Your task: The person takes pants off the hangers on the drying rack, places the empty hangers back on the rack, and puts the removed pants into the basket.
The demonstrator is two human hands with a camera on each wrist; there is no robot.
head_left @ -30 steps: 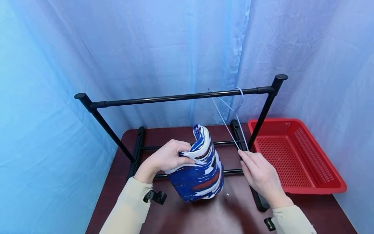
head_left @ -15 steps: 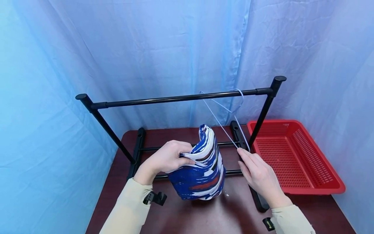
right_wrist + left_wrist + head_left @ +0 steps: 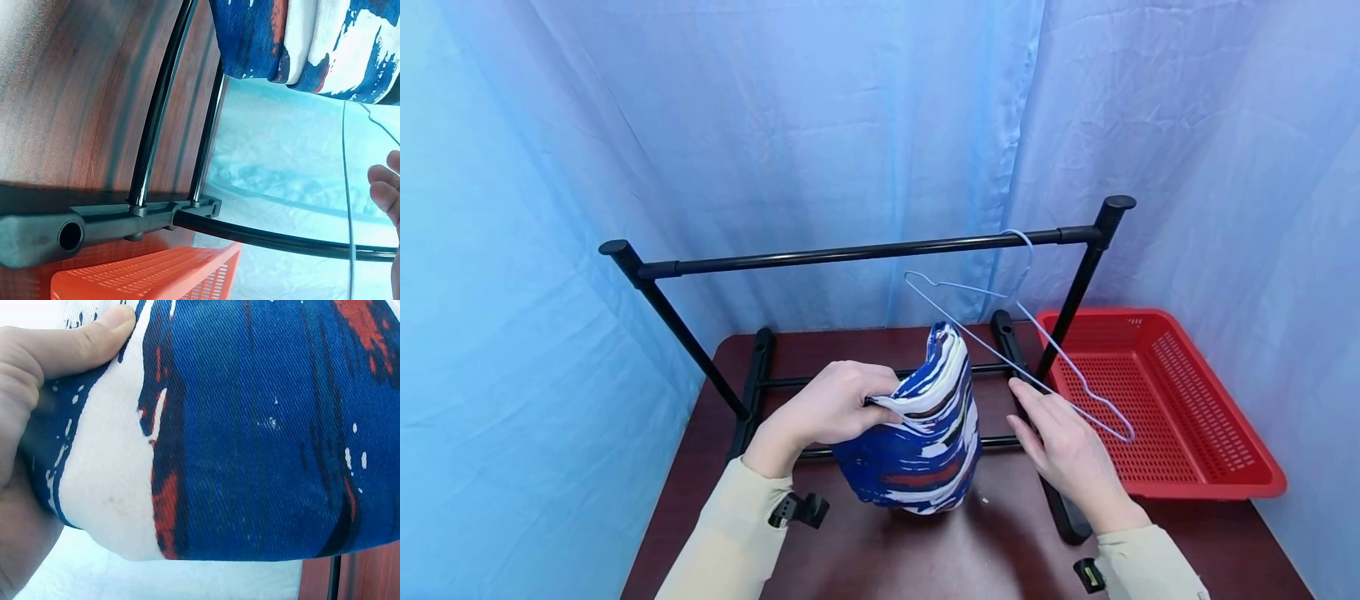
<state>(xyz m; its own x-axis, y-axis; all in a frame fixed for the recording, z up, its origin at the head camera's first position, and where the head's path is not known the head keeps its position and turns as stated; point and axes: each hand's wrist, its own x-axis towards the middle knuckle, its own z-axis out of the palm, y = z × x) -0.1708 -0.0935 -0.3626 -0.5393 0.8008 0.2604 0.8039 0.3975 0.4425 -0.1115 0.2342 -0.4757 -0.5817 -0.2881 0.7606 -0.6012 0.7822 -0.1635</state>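
Note:
My left hand (image 3: 842, 404) pinches the folded upper edge of a blue, white and red patterned cloth (image 3: 925, 450), thumb on the near side. The cloth hangs bunched above the table, and its kind is unclear; it fills most of the left wrist view (image 3: 250, 437). A thin pale-blue wire hanger (image 3: 973, 289) hangs tilted by its hook from the black rail, its left end higher than its right. My right hand (image 3: 1063, 442) is beside the hanger's lower wire with fingers fairly straight, gripping nothing. In the right wrist view its fingertips (image 3: 384, 190) are apart from the wire.
The black garment rack (image 3: 865, 251) stands on the dark red-brown table (image 3: 880, 558), its two lower bars behind the cloth. A red perforated basket (image 3: 1247, 433) is at the right, partly under the hanger's right end. Blue curtains (image 3: 820, 125) surround the table.
My right hand has let go of the hanger, which has swung so its left end dropped and its right end spread rightward. The cloth in my left hand has shifted slightly right.

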